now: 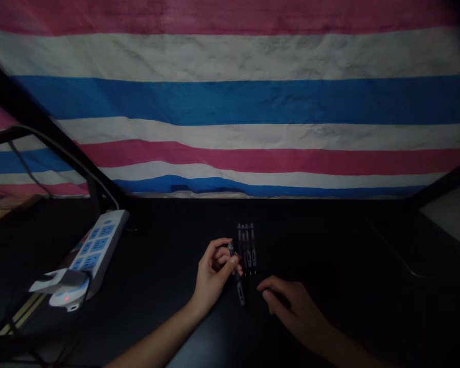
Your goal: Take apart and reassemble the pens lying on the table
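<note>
My left hand point(216, 271) is closed around the upper part of a dark pen point(240, 291), thumb and fingers pinching it. The pen slants, its grip end pointing down toward me. Just right of it, several similar dark pens point(247, 245) lie side by side on the black table, with small pale tips at their near ends. My right hand point(285, 301) is near the lower ends of that row, apart from the pens. Its thumb and index finger are bent close together in a pinch; whether anything small sits between them is too dark to see.
A white power strip point(113, 230) with blue sockets lies at the left, a plug adapter point(67, 296) and dark cables at its near end. Striped red, white and blue sheeting point(253, 102) hangs behind the black table point(310, 230). Dark frame bars slant at both sides.
</note>
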Available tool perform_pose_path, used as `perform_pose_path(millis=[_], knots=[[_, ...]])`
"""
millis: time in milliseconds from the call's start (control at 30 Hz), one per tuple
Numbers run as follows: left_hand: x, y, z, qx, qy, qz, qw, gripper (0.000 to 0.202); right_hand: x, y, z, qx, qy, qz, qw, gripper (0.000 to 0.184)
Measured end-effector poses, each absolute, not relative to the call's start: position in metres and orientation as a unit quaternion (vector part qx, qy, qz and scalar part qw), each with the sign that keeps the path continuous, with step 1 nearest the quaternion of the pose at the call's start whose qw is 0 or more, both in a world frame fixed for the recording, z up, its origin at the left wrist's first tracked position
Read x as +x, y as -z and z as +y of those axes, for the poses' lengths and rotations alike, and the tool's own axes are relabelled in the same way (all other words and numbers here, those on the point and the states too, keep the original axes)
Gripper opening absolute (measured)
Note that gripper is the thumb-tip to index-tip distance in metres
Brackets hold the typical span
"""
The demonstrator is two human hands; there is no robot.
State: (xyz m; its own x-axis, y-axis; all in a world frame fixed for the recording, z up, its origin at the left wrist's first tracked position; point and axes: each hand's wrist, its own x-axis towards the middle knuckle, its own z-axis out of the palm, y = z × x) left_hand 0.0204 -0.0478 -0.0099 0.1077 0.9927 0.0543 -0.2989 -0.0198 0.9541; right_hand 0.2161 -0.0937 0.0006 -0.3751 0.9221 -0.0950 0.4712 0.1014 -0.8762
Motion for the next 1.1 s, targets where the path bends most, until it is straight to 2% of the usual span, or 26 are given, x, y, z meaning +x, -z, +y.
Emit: perform_pose_path(millis=[233, 933, 1100], knots=[[0.0208, 0.0099, -0.0478, 0.463, -0.553, 0.383, 0.577, 0.04, 0.216, -0.0005, -0.0934, -0.5, -0.449, -0.697, 0.251, 0.023], [0.0224, 0.0076, -0.0508, 0.464, -0.555, 0.359, 0.59, 0.03, 0.2162, 0.0005, -0.0937, -0.496, -0.432, -0.712, 0.246, 0.024], [0.0231, 0.0058, -0.0489, 0.471, -0.547, 0.372, 0.583, 0.04, 0.2165, 0.0004, -0.0909, -0.496, -0.437, -0.708, 0.247, 0.024]])
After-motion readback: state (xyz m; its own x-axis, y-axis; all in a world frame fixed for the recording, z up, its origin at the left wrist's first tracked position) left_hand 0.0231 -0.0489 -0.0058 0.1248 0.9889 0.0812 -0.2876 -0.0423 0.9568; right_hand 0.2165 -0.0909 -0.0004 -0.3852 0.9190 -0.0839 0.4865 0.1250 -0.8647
